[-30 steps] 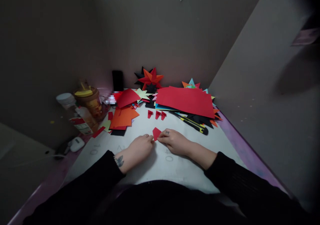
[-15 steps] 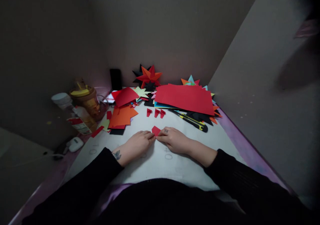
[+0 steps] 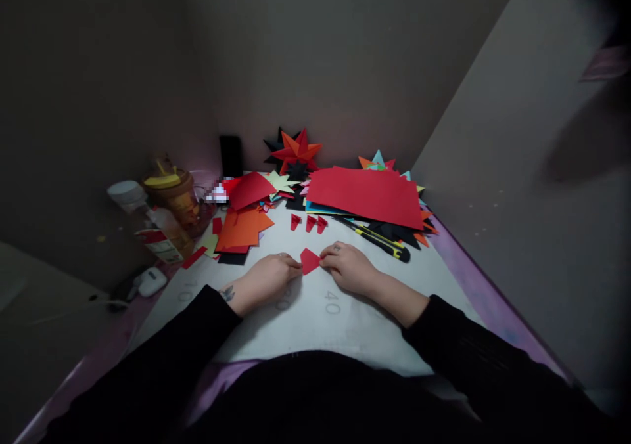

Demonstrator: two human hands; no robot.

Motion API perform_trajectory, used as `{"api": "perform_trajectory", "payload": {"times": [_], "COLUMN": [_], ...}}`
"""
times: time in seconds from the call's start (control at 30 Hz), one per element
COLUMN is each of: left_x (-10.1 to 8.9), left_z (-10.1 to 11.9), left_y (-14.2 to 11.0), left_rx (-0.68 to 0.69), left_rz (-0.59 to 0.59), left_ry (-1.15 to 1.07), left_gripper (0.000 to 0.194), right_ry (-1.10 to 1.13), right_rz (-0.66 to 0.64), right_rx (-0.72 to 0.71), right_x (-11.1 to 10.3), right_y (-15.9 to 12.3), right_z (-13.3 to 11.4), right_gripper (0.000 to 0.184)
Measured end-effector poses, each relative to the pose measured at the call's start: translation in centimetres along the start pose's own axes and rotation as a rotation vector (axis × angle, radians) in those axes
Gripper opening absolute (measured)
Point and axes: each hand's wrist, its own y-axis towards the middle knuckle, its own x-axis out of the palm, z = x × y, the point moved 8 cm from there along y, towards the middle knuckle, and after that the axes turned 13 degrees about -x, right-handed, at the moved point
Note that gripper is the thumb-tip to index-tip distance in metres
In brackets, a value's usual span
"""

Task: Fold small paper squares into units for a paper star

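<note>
Pinching red sheet (image 3: 310, 261), left hand (image 3: 273, 278) and right hand (image 3: 349, 268) fingers narrowed on its edges; three folded pieces (image 3: 310, 224) look done, this one unfinished

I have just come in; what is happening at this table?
A person is handling a small red paper lying between both hands, with the left hand at one edge and the right hand at the opposite edge. Just beyond it, three small folded red pieces lie in a row. A yellow-and-black cutter lies farther right, near a stack of large sheets.
</note>
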Motion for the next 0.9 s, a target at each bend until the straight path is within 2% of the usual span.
{"api": "perform_trajectory", "payload": {"times": [0.13, 0.37, 0.53, 0.63, 0.8, 0.9], "left_x": [0.4, 0.2, -0.6, -1.0, 0.0, 0.1], "left_z": [-0.9, -0.5, -0.1, 0.1, 0.6, 0.6], "left_y": [0.2, 0.2, 0.0, -0.1, -0.3, -0.5], "left_rx": [-0.009, 0.016, 0.036, 0.07, 0.202, 0.229], "left_rz": [0.008, 0.087, 0.106, 0.12, 0.063, 0.053], "left_ry": [-0.031, -0.014, 0.082, 0.073, 0.045, 0.028], "left_gripper": [0.034, 0.035, 0.026, 0.029, 0.031, 0.03], "right_ry": [0.095, 0.191, 0.165, 0.172, 0.319, 0.38], "right_rz": [0.141, 0.141, 0.156, 0.158, 0.14, 0.137], "right_rx": [0.038, -0.092, -0.24, -0.282, -0.254, -0.159], "right_x": [-0.2, 0.4, 0.2, 0.2, 0.5, 0.8], "right_y": [0.3, 1.2, 0.8, 0.6, 0.9, 1.4], "right_z": [0.3, -0.4, -1.0, -1.1, -0.8, -0.4], "right_gripper": [0.023, 0.008, 0.015, 0.017, 0.012, 0.01]}}
